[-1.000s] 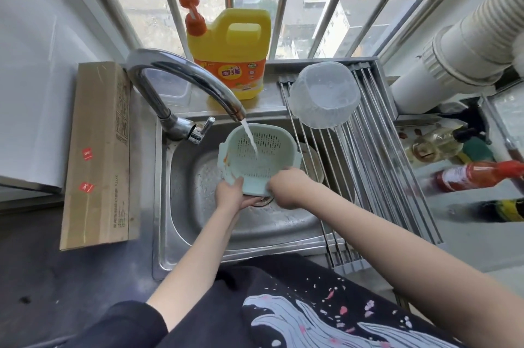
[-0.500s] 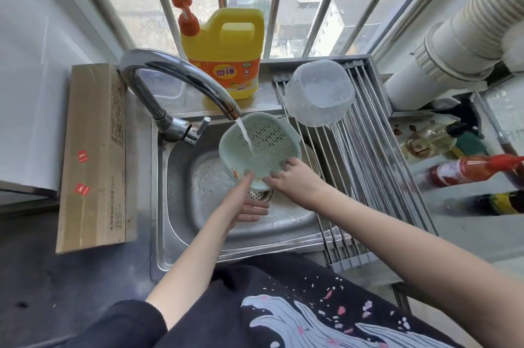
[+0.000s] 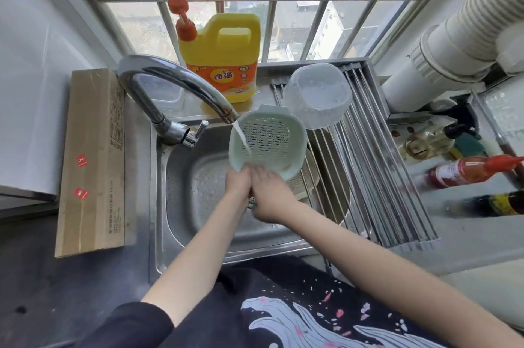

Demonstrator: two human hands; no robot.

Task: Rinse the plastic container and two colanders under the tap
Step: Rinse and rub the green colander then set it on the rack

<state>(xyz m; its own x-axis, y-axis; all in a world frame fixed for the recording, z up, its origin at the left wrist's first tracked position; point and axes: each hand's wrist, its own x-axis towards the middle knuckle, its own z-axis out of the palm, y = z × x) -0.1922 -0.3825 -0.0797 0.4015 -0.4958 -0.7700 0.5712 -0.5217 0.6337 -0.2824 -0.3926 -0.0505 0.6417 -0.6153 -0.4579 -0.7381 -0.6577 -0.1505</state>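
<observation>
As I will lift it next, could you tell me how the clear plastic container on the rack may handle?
The clear plastic container looks thin-walled, so probably light. It appears wet, so likely slippery. It leans on the drying rack bars and might slide if nudged.

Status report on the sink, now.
Both hands, left and right, grip green colander at its near rim. Tap water running into it. Nothing blocking.
</observation>
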